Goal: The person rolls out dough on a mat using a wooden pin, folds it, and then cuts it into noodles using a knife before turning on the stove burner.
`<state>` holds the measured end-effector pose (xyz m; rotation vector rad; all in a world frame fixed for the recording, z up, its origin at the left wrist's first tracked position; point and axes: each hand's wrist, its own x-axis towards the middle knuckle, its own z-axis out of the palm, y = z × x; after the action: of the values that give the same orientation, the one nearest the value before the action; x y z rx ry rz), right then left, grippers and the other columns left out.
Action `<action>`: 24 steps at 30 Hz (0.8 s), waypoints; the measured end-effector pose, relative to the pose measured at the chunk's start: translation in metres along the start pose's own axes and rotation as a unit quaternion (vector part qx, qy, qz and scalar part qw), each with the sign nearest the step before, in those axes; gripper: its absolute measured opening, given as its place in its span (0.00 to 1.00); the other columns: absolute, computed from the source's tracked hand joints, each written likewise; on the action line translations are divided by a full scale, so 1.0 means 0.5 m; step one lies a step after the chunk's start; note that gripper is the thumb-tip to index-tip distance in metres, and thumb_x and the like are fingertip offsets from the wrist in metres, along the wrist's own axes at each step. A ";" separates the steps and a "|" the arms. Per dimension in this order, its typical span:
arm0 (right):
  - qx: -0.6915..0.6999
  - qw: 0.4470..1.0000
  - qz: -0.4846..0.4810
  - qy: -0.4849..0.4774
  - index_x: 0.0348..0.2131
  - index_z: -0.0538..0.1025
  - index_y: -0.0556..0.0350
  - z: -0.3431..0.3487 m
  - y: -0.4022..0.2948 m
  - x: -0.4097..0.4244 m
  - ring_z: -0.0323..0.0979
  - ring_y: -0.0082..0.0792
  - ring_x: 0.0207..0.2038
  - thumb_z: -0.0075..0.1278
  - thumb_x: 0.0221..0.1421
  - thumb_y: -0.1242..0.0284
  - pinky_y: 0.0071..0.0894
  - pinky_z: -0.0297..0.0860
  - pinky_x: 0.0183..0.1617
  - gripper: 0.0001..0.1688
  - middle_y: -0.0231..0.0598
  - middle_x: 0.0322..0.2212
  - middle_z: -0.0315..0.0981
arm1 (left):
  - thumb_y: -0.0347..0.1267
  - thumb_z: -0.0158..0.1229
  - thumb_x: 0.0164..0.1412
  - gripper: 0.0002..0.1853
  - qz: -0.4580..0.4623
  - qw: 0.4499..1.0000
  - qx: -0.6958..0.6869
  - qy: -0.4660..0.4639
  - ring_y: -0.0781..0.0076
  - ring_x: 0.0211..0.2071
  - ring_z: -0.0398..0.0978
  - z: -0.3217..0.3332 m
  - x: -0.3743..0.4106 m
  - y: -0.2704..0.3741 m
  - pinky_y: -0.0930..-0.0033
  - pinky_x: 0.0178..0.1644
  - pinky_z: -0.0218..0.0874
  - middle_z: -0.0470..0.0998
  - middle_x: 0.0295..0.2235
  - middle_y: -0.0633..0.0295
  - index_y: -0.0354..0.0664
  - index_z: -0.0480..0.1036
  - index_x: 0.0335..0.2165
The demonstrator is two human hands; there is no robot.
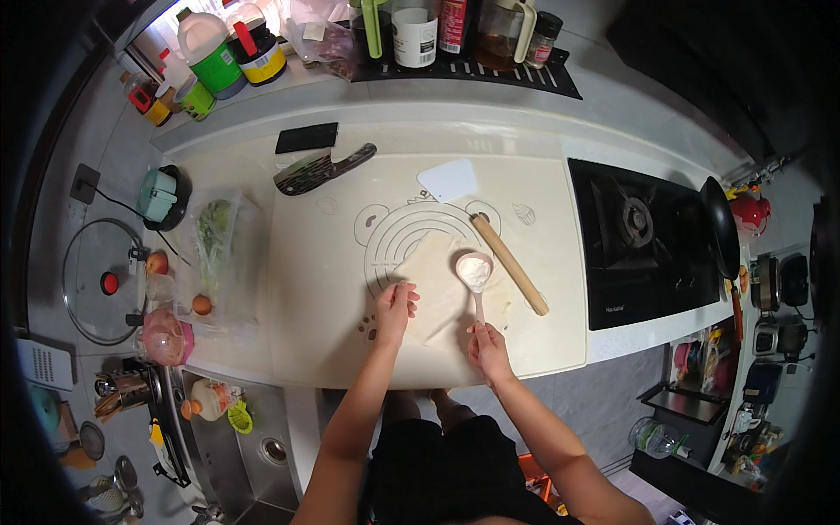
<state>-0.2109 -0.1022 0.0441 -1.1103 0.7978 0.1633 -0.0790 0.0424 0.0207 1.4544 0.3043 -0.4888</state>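
Note:
My right hand (488,349) grips the handle of a pale ladle (474,268), whose bowl holds white flour-like powder. The ladle is over the right part of a flat sheet of dough (433,295). The dough lies on a cream mat (315,262) printed with a bear face and rings. At the dough's left edge is my left hand (396,305), its fingers curled; whether something is pinched in them is hidden. A wooden rolling pin (510,266) rests slantwise on the mat, right of the ladle. Beyond the dough lies a white dough scraper (449,180).
A cleaver (321,169) lies at the mat's far left. Left of the mat stands a clear plastic bin (226,262) with leafy greens. A black gas hob (643,243) carries a frying pan (720,226) at right. Bottles and jugs line the back ledge. The sink (226,453) is front left.

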 end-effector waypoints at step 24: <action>-0.312 0.926 -0.187 0.105 0.28 0.71 0.60 -0.086 0.015 -0.024 0.62 0.25 0.15 0.37 0.62 0.64 0.29 0.60 0.20 0.19 0.34 0.12 0.64 | 0.29 0.47 0.58 0.14 0.407 0.821 0.399 0.018 0.54 0.48 0.66 0.100 -0.017 -0.082 0.60 0.52 0.56 0.69 0.44 0.47 0.32 0.70 0.41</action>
<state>-0.2444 -0.1322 0.0375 -1.8891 0.7221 -0.0322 -0.1113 -0.0080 -0.0059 2.2208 -0.5784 0.1626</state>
